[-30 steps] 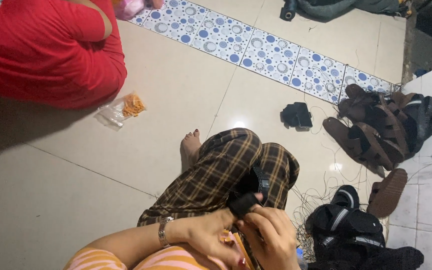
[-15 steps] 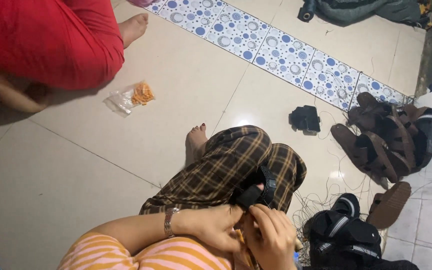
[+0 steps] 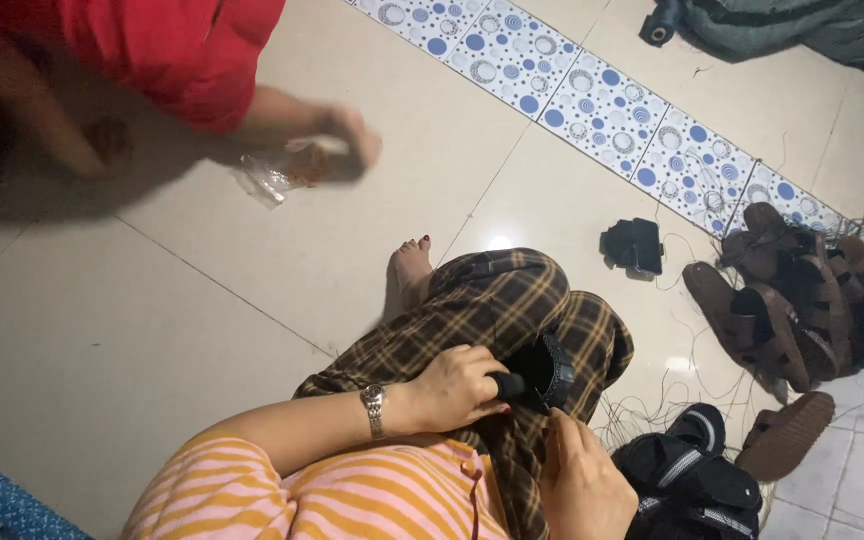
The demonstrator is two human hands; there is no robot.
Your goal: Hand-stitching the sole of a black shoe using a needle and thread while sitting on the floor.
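I sit on the floor in plaid trousers (image 3: 492,300) with one knee up. My left hand (image 3: 457,385), with a wristwatch on the wrist, grips a black sandal piece (image 3: 537,372) that rests on my lap. My right hand (image 3: 582,480) is just below and to the right of that piece, fingers curled; I cannot tell whether it holds anything. Thin dark threads trail over the tiles to the right of my knee.
A person in red (image 3: 172,50) sits at top left, a hand (image 3: 352,135) reaching to a clear plastic packet (image 3: 277,170). Brown sandals (image 3: 782,300) are piled at right, black sandals (image 3: 692,480) at bottom right, and a black strap part (image 3: 634,245) lies on the tiles.
The view has shifted left and down. The person in red has reached a hand to the plastic packet. My right hand has dropped lower, away from the black piece.
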